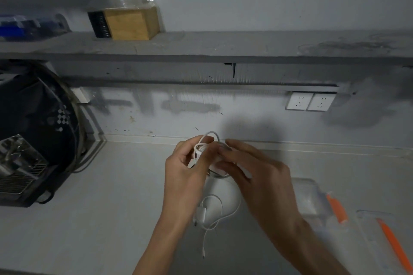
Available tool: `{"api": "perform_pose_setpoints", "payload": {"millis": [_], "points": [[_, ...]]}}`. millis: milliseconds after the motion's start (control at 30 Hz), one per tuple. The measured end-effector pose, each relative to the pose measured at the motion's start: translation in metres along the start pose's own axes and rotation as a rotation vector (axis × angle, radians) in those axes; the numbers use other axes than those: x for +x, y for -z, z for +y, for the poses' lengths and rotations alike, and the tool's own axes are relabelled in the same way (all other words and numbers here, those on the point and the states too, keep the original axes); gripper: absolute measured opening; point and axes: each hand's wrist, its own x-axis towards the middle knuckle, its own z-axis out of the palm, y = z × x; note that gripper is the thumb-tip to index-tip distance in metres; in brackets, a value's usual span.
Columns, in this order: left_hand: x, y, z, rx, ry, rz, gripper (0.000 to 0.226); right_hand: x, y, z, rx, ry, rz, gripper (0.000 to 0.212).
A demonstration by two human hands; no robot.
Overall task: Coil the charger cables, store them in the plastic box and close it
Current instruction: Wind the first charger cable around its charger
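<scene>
Your left hand (186,168) pinches thin white cable (206,147) loops, right hand (257,176) fingers spread, grip apart, above smooth grey surface (100,219).

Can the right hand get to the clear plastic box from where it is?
Probably yes. The box sits open on the table just right of the right hand, with nothing between them. But that hand is busy on the white cable with the left hand.

Bare counter (111,196) left of centre, dark appliance (33,136) far left, plastic box (310,198) right.
</scene>
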Motion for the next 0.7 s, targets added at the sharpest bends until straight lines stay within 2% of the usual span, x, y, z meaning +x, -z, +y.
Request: {"api": "perform_pose_setpoints", "payload": {"millis": [133, 333, 567, 633, 700], "points": [[-0.003, -0.002, 0.002, 0.068, -0.066, -0.022, 0.025, 0.003, 0.001, -0.003, -0.039, 0.055, 0.055, 0.007], [0.001, 0.015, -0.006, 0.074, -0.039, -0.164, 0.04, 0.01, 0.002, 0.006, -0.053, 0.179, 0.036, 0.003], [0.005, 0.033, -0.018, -0.027, 0.043, -0.008, 0.031, 0.006, -0.009, 0.026, -0.051, 0.403, 0.117, 0.006], [0.007, 0.043, -0.016, -0.123, 0.079, -0.019, 0.033, 0.002, -0.005, 0.029, -0.023, 0.387, 0.168, 0.008], [0.007, 0.05, -0.015, -0.148, 0.073, -0.03, 0.037, -0.002, -0.009, 0.026, 0.088, 0.208, 0.177, 0.005]]}}
